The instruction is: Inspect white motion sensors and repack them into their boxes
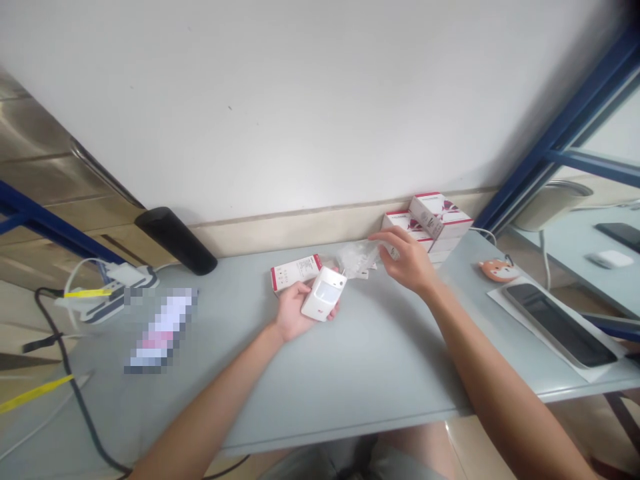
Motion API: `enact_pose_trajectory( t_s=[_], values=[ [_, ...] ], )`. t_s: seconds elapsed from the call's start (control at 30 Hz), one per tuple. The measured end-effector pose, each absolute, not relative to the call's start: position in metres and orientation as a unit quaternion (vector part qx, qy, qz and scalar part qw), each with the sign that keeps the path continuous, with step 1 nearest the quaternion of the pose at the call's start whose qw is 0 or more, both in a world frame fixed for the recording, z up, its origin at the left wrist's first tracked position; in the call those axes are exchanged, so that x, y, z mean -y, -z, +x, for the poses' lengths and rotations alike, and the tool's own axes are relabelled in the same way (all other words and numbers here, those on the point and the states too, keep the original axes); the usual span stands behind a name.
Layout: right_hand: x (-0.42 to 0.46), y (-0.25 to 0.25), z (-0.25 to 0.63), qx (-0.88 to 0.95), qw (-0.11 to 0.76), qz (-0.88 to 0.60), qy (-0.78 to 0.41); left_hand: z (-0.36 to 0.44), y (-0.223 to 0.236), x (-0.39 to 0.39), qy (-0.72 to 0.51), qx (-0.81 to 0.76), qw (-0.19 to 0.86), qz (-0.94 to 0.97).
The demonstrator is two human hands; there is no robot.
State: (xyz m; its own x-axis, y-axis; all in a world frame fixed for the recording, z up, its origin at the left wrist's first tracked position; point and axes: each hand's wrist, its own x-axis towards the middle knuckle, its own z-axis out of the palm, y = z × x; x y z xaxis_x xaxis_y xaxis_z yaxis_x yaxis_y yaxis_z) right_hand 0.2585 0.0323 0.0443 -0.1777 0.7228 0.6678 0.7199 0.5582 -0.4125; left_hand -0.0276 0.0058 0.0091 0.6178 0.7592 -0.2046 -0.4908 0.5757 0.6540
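My left hand (294, 312) is closed around a white motion sensor (324, 295) with a rounded lens window, its front tilted up toward me. Behind that hand, a white and red box (295, 272) lies on the desk. A crumpled clear plastic bag (356, 259) rests just beyond the sensor. Beside the bag, my right hand (406, 259) hovers over the desk with index finger and thumb apart, and I see nothing between them. It partly covers the stacked white and red boxes (443, 217) near the wall.
On the grey desk (350, 373) lie a blurred-out phone (163, 330), a power strip (117, 293) with cables and a black cylinder (177, 240) at left. A handheld device (560, 323) on white paper and an orange animal-shaped item (500, 269) are at right. Blue frames flank both sides.
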Motion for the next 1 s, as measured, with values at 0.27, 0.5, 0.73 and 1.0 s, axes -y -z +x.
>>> enact_pose_trajectory(
  t_s=[0.27, 0.5, 0.73, 1.0],
  values=[
    [-0.03, -0.042, 0.253, 0.778, 0.432, -0.456, -0.018, -0.028, -0.004, -0.006, -0.361, -0.237, 0.846, 0.313],
    [-0.03, -0.039, 0.248, 0.788, 0.426, -0.445, -0.012, -0.028, 0.0, -0.007, -0.354, -0.228, 0.848, 0.323],
    [-0.029, -0.04, 0.25, 0.783, 0.429, -0.449, -0.007, -0.025, -0.005, -0.005, -0.349, -0.218, 0.846, 0.339],
    [-0.029, -0.046, 0.255, 0.787, 0.436, -0.438, 0.001, -0.027, -0.003, -0.006, -0.352, -0.217, 0.848, 0.331]
  ],
)
